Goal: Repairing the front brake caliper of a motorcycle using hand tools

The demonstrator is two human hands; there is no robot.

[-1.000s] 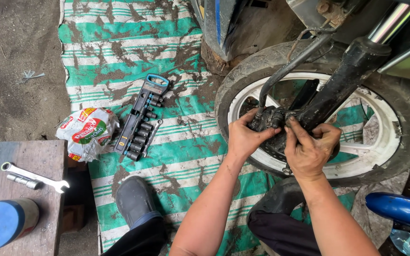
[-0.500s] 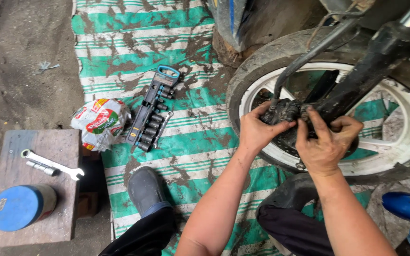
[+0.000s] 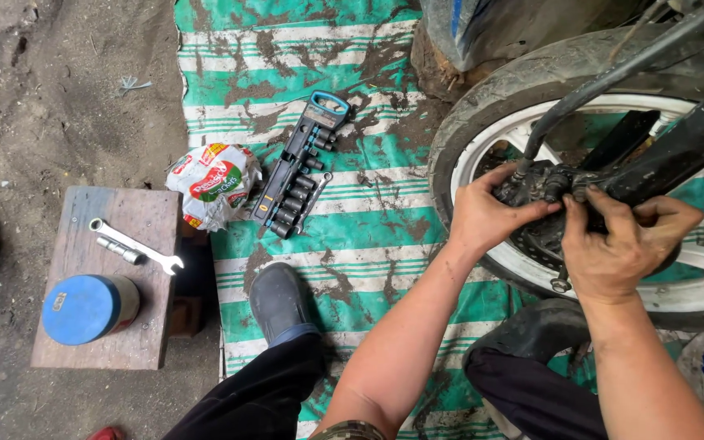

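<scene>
A motorcycle front wheel (image 3: 482,98) with a white rim stands at the right on a green and white striped mat (image 3: 360,236). A dark brake caliper (image 3: 543,186) sits at the lower end of the black fork leg (image 3: 678,151). My left hand (image 3: 486,213) grips the caliper from the left, thumb on top. My right hand (image 3: 625,240) closes on it from the right, fingers curled over the fork end. A black hose (image 3: 605,81) runs up from the caliper.
A socket rail with a blue handle (image 3: 299,167) lies on the mat beside a crumpled printed bag (image 3: 212,183). A wooden stool (image 3: 112,277) at the left carries a spanner (image 3: 136,244), a small socket and a blue-lidded can (image 3: 87,308). My shoe (image 3: 279,301) rests on the mat.
The view has shifted, so the wheel and hands sit further right and higher. Both hands stay on the caliper, with small changes of the fingers.
</scene>
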